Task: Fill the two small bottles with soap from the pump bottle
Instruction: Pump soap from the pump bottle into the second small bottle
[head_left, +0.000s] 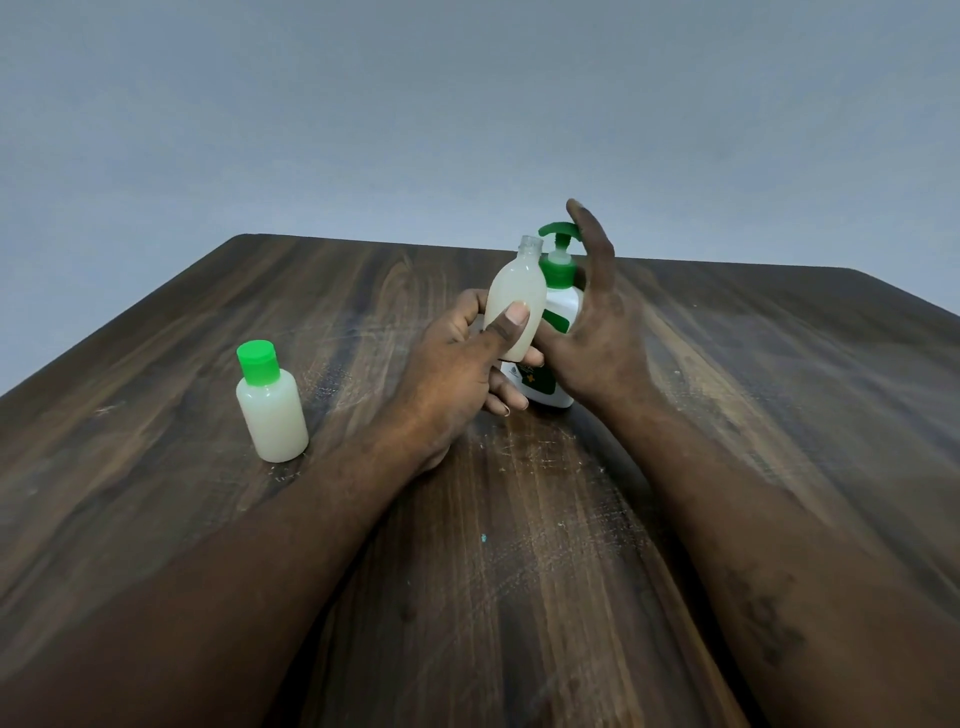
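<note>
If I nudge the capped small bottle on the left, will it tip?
The capped small bottle stands upright, taller than wide, so a high push may tip it. It looks full, so probably hefty for its size. Green cap on: spilling unlikely.

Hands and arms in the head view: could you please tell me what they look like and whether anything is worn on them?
Both are bare: the left hand and right hand carry no gloves, rings or watch, and no sleeves show on either forearm. The right forearm has a faint dark mark; tattoo or dirt, I cannot tell.
</note>
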